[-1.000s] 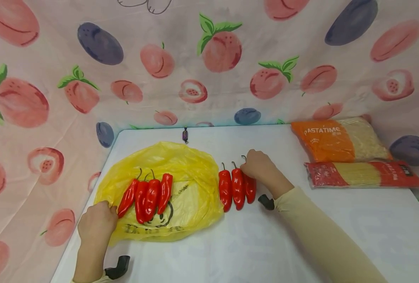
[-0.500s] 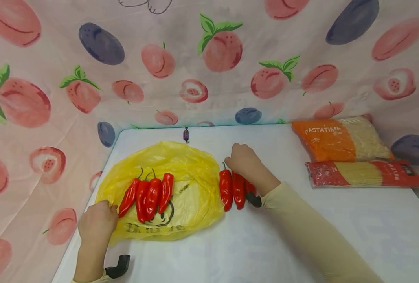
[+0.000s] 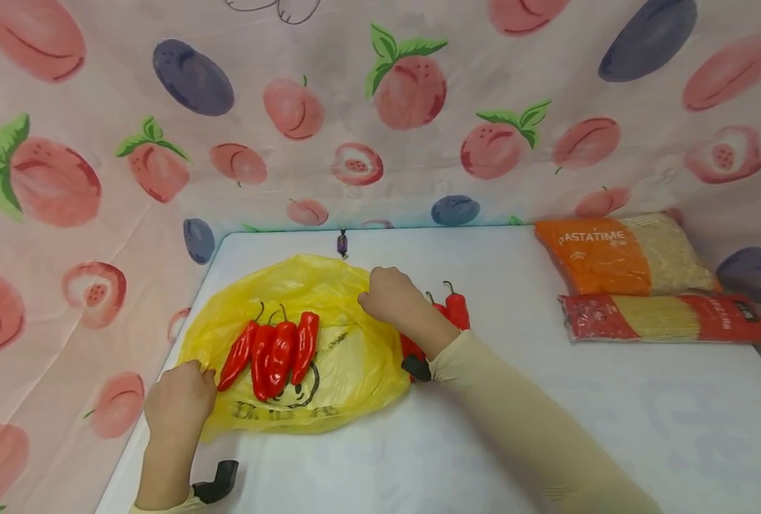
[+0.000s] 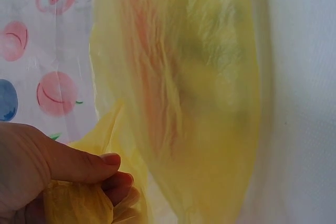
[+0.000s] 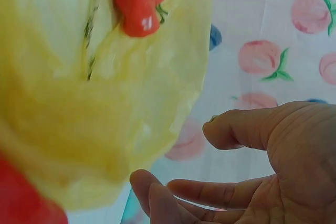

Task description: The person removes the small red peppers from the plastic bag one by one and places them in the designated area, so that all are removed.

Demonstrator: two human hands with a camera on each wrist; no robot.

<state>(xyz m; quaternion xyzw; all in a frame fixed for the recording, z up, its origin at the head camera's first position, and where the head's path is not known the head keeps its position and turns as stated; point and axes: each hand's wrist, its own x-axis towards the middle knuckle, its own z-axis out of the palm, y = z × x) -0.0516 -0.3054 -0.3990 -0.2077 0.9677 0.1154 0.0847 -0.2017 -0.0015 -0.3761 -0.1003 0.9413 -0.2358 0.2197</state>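
A yellow plastic bag [image 3: 355,364] lies spread on the table with several red peppers [image 3: 282,355] on it. At the bag's near left edge my left hand [image 3: 181,400] pinches the film; the left wrist view shows a gathered fold [image 4: 79,198] between thumb and fingers. My right hand [image 3: 396,303] is at the bag's right edge. In the right wrist view its thumb [image 5: 236,127] and fingers are apart, with nothing between them. Right of the bag lie more red peppers [image 3: 457,310], partly hidden by the right hand and wrist.
At the back right lie an orange Pastatime pack [image 3: 595,253] and, before it, a red pack of noodles [image 3: 659,318]. A small purple wrapped candy [image 3: 342,244] is near the back edge. Fruit-printed cloth [image 3: 412,164] hangs behind the white table [image 3: 470,457].
My right hand has moved left from the rightmost loose pepper, across the others, to the bag's right edge. The left hand has kept its grip on the bag.
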